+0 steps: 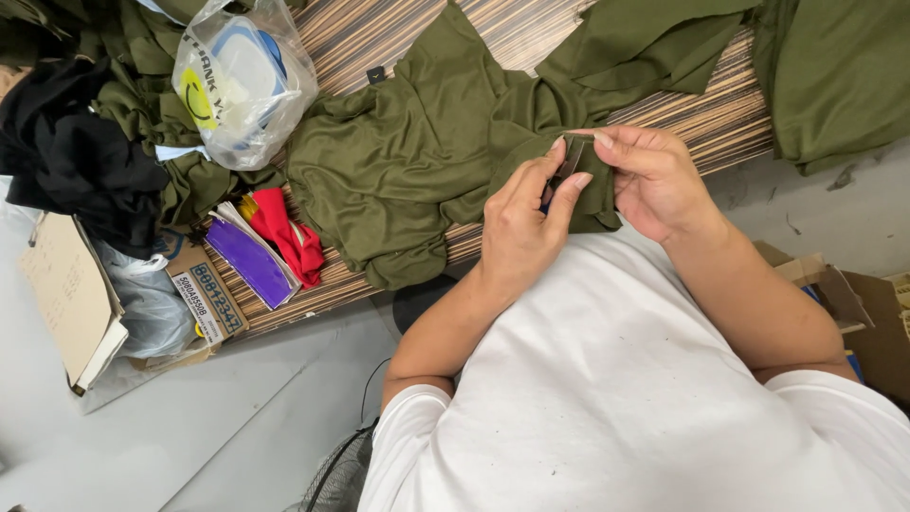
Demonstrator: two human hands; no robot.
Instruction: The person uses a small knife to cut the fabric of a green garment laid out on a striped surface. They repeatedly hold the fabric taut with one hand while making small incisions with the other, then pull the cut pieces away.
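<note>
While we look down at the striped table [701, 118], we see our two hands meeting on the edge of an olive green garment [417, 152] that lies spread and crumpled in front of us, between a plastic bag [245, 81] on the left and more green cloth [834, 76] on the right. We judge this cloth to be soft, thin and light; it folds easily and probably slips a little, so it is better to take it at a hem or a folded edge than in the loose middle.

Our left hand [521, 228] is closed in a pinch: the thumb and first finger press on a small dark piece [572, 156] at the edge of the garment. We cannot tell if this piece is a label or a tool. Our right hand [654, 180] is also closed on the same edge, its fingers curled over the fold from the other side. Both hands are touching each other. Near the table edge lie a red cloth [289, 232] and a purple flat packet [248, 261].
</note>
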